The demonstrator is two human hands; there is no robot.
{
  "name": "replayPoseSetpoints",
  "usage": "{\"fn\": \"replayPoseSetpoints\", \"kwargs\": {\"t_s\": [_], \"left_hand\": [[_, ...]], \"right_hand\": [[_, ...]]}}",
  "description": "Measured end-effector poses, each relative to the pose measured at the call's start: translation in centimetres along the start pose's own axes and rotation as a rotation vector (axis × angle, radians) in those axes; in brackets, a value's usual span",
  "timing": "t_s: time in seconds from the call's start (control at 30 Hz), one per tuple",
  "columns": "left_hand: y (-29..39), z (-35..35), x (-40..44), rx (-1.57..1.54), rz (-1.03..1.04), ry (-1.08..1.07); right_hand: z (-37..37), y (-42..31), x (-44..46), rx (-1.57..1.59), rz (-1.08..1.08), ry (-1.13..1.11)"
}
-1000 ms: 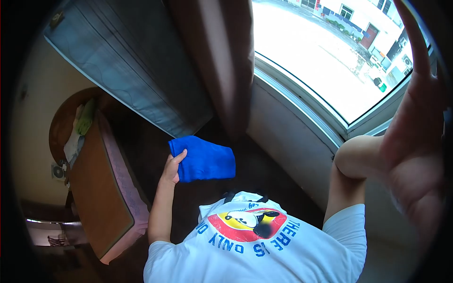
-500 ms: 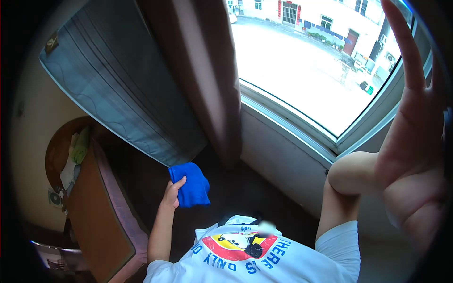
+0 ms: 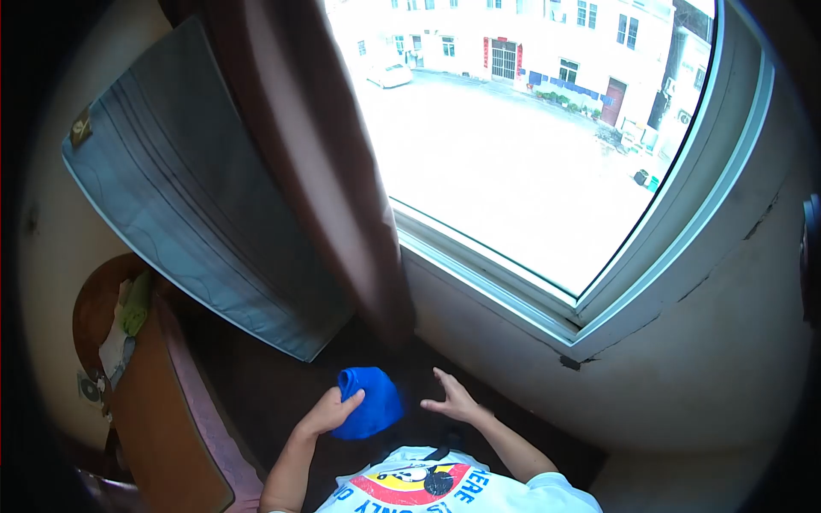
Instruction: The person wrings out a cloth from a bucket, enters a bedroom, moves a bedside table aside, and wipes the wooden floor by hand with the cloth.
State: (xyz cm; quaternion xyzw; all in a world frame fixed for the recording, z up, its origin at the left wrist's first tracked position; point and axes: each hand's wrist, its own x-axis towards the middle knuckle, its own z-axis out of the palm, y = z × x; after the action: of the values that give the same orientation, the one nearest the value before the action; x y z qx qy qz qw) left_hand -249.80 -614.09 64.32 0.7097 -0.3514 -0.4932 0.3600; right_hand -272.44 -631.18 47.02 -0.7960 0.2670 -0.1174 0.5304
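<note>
A folded blue cloth point(image 3: 374, 405) hangs in front of my body, gripped at its left edge by my left hand point(image 3: 335, 410). The left thumb lies across the front of the cloth, and the other fingers are behind it. My right hand point(image 3: 453, 399) is just to the right of the cloth, apart from it, with the thumb and fingers spread and nothing in them. Below both hands is the white T-shirt point(image 3: 428, 487) I wear, with a printed cartoon figure and blue letters.
A window point(image 3: 513, 171) looks onto a bright yard. A brown curtain point(image 3: 299, 171) hangs left of it, beside an upright mattress point(image 3: 205, 197). At the lower left stands a bed point(image 3: 162, 410) with a brown mat and a green roll point(image 3: 134, 306) at its far end.
My right hand has come down from the window side, close to the camera, to beside the cloth. The view has shifted, showing more of the window. My left hand still grips the cloth.
</note>
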Motion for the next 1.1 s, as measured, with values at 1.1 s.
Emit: {"fn": "replayPoseSetpoints", "kwargs": {"t_s": [1.1], "left_hand": [[5.4, -1.9, -1.1, -0.419, 0.244, -0.019]], "right_hand": [[-13.2, 3.1, -3.4, 1.484, -0.246, -0.149]]}}
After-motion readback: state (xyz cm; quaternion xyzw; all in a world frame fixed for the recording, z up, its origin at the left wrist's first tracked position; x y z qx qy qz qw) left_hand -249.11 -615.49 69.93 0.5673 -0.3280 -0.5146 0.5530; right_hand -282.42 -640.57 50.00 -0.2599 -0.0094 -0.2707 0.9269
